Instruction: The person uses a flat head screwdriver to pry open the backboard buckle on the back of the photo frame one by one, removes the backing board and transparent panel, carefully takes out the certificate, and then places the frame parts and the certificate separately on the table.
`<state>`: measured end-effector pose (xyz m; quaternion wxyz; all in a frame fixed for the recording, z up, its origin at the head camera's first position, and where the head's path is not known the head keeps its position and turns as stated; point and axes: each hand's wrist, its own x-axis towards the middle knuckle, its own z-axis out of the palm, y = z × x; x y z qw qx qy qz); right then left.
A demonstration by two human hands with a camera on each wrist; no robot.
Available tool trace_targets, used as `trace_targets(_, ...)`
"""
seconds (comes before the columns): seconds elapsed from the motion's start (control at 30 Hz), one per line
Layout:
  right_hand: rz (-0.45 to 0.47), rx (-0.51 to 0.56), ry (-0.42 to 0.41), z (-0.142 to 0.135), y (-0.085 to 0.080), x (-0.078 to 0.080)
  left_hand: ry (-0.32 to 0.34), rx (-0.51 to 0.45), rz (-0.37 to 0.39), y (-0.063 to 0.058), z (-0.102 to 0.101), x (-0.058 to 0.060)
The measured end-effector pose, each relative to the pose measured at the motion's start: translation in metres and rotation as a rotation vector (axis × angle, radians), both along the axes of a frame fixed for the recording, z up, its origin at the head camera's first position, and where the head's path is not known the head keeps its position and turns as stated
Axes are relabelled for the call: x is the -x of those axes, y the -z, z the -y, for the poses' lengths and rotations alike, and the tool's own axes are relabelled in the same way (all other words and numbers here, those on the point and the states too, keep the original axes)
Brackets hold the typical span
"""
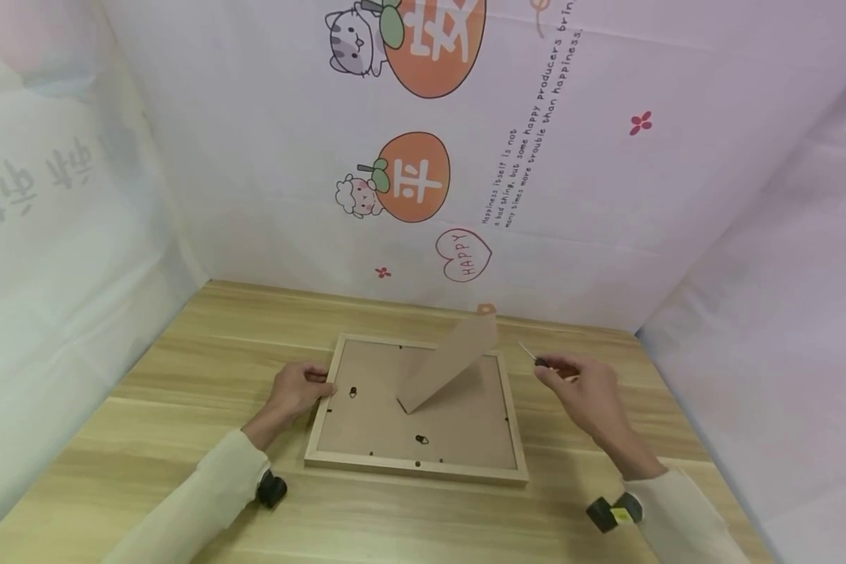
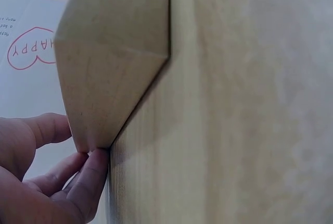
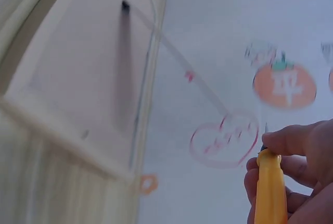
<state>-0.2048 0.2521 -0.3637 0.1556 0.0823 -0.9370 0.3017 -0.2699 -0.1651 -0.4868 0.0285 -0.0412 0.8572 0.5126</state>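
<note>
A picture frame [image 1: 416,468] with a pale wood border lies face down on the table. Its brown backing board [image 1: 366,423] carries two small dark hanging rings, and a stand leg [image 1: 454,362] is swung up from its middle. My left hand [image 1: 298,392] pinches the left border, thumb on top; the left wrist view shows fingers [image 2: 89,179] against the frame's corner edge. To the right of the frame, my right hand [image 1: 588,392] holds a screwdriver [image 3: 270,190] by its yellow handle, above the table. Its thin shaft points up and left, away from the backing board.
The wood-grain table [image 1: 366,521] is enclosed by white cloth walls at the back [image 1: 268,196] and both sides, with printed fruit and lettering. Small dark tabs sit along the frame's inner edges. A dark camera is strapped at each wrist.
</note>
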Motion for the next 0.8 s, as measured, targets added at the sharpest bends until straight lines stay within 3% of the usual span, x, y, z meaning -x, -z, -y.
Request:
trace_targets(0.2, 0.018, 0.048, -0.139, 0.050, -0.016, 0.004, -0.003, 0.012, -0.003, -0.001, 0.000, -0.001)
trace_targets(0.37, 0.071, 0.092, -0.229, 0.094, -0.018, 0.009, 0.007, 0.005, 0.000, 0.000, -0.001, -0.001)
trace_targets(0.6, 0.197, 0.161, -0.320, 0.137, -0.009, 0.025, -0.012, 0.014, -0.004, 0.001, -0.001, -0.001)
trace_targets(0.8, 0.313, 0.248, -0.332, 0.154, 0.009, 0.042, -0.009, 0.024, -0.006, 0.000, -0.001, -0.001)
